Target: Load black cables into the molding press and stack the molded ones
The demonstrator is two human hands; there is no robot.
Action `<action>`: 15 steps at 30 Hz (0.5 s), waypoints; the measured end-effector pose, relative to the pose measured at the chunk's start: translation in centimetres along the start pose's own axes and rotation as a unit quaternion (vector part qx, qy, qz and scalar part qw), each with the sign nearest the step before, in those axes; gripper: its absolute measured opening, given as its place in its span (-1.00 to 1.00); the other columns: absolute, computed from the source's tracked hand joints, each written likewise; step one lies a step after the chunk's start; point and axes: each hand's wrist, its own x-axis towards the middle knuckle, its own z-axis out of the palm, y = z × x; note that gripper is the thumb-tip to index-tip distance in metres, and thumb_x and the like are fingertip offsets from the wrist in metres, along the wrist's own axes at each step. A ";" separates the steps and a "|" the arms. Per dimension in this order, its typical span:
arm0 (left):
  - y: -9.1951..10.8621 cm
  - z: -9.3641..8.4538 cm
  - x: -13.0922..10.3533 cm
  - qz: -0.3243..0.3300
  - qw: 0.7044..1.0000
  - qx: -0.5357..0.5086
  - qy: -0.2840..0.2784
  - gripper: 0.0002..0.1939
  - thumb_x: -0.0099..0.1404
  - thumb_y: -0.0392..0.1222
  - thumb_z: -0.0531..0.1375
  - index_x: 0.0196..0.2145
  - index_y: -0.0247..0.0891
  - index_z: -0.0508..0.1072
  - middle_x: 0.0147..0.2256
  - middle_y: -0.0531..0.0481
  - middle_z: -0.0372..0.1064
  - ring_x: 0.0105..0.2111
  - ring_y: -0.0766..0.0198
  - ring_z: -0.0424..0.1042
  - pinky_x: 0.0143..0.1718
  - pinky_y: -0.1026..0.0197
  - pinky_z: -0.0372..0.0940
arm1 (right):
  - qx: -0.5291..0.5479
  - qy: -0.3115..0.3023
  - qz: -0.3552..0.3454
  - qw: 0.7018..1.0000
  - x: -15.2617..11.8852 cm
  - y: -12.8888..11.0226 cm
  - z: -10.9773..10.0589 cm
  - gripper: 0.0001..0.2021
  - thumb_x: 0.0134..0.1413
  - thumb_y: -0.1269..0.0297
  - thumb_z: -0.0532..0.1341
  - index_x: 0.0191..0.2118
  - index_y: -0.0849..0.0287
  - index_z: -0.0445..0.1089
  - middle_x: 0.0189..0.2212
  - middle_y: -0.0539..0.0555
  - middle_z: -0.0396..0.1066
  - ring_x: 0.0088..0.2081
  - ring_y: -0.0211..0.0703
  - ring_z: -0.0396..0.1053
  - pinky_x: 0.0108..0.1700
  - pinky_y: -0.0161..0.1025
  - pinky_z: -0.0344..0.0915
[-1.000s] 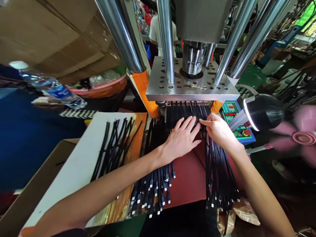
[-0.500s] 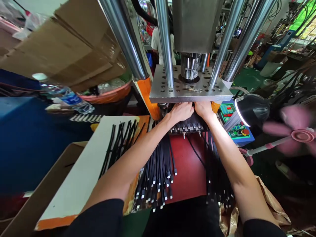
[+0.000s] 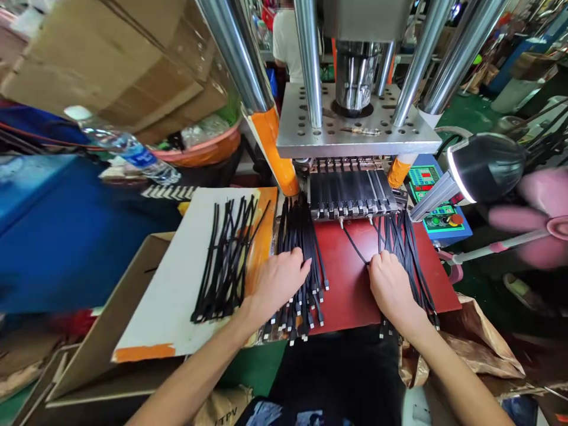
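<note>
My left hand (image 3: 286,275), fingers curled closed, is at the left bundle of black cables (image 3: 296,228), whose small pale-tipped plugs point toward me. My right hand (image 3: 390,281) is closed in a loose fist over the right bundle of black cables (image 3: 415,260); the strands under its fingers are partly hidden. Ahead of both hands, under the steel press plate (image 3: 359,142), sits a dark metal fixture (image 3: 352,192). Several black cables lie side by side across it, with their plugs along its front edge.
More black cables (image 3: 226,260) lie on a white board (image 3: 168,290) at left. Right of the press are a control box (image 3: 428,177), a lit lamp (image 3: 488,168) and a pink fan (image 3: 554,225). A water bottle (image 3: 128,151) lies at left. A person (image 3: 286,44) is beyond the press.
Both hands have come back from the fixture under the press plate to the two cable bundles on the red table. The row of cables in the fixture is now uncovered. My view has shifted slightly.
</note>
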 end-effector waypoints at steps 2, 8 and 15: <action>-0.1 0.3 0.8 -0.014 0.999 -0.030 -0.025 -0.72 0.55 -0.06 0.09 -0.23 -0.20 0.53 -0.28 -0.15 0.64 -0.23 0.00 0.64 -0.28 0.14 0.30 | 0.002 -0.007 -0.028 1.000 1.1 0.1 0.3 -0.76 0.23 0.65 0.08 -0.24 0.28 0.45 -0.25 0.33 0.49 -0.19 0.18 0.46 -0.18 -0.04 0.31; 0.4 -0.3 1.1 -0.041 0.997 -0.068 -0.018 -0.75 0.49 -0.10 0.12 -0.23 -0.23 0.56 -0.23 -0.20 0.66 -0.18 -0.03 0.64 -0.26 0.12 0.32 | 0.211 0.060 -0.090 0.972 2.0 2.1 0.2 -0.85 0.42 0.47 0.10 -0.22 0.17 0.36 -0.33 0.12 0.50 -0.27 -0.03 0.45 -0.20 -0.17 0.30; -0.2 -1.1 1.5 -0.039 0.988 -0.148 -0.015 -0.81 0.31 -0.24 0.19 -0.48 -0.21 0.47 -0.45 -0.07 0.56 -0.38 0.11 0.56 -0.36 0.17 0.23 | 0.425 0.231 -0.116 0.868 0.1 3.0 -2.6 -0.96 0.39 0.34 0.23 -0.16 0.06 0.40 -0.35 -0.01 0.44 -0.37 -0.16 0.41 -0.27 -0.21 0.36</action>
